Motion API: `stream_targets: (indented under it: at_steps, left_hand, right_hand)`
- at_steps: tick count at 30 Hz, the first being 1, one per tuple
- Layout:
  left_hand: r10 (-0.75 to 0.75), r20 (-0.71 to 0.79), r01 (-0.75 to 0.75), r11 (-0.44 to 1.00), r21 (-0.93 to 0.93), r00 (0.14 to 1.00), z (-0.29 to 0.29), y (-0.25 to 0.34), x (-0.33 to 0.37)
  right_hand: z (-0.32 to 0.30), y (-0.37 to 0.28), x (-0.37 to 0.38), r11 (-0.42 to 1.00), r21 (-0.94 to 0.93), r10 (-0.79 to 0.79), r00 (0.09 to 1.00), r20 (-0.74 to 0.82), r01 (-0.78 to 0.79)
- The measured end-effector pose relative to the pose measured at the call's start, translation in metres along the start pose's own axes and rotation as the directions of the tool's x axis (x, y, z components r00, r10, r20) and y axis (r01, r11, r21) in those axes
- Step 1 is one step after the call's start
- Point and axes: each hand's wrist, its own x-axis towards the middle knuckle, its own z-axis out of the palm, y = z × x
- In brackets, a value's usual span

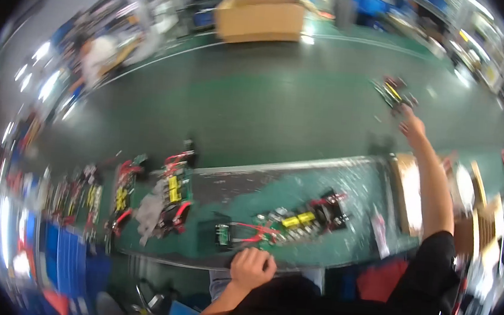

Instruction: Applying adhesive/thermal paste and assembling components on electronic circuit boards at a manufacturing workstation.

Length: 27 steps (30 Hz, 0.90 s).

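My right arm reaches far forward and to the right, past the bench's far edge. At its end my right hand (412,125) has its fingers closed on the near end of a circuit board (394,93) with yellow and dark parts; both are blurred. My left hand (251,268) is curled at the bench's near edge, and whatever its fingers may hold is hidden. Just beyond it on the green bench top (231,187) lies another circuit board (299,220) with yellow blocks and a dark part. Red wires join that board to a small green module (223,234).
To the left stand more boards with red wires (172,191), beside crumpled greyish plastic (151,211). A clear, pinkish item (380,232) and an open carton (408,192) are at the right. Blue bins (64,252) sit lower left; a cardboard box (259,19) stands far ahead.
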Motion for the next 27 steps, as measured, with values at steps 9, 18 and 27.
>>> stream_targets:
  at_steps: [9,18,27]
  left_hand:
    - [-0.062,-0.077,0.063,0.998,0.010,0.995,-0.004,-0.002,-0.009]
    - [0.206,-0.145,-0.177,0.965,0.192,0.968,-0.041,0.004,-0.015]
    - [-0.743,0.050,0.707,0.612,-0.355,0.667,-0.100,-0.031,0.032]
  right_hand:
    - [-0.078,0.057,0.262,0.937,0.342,0.056,0.998,0.042,-0.067]
    - [-0.059,0.018,0.268,0.997,0.035,0.062,0.976,0.210,-0.071]
    - [0.075,-0.031,0.017,0.669,-0.641,-0.193,0.921,0.339,0.377]
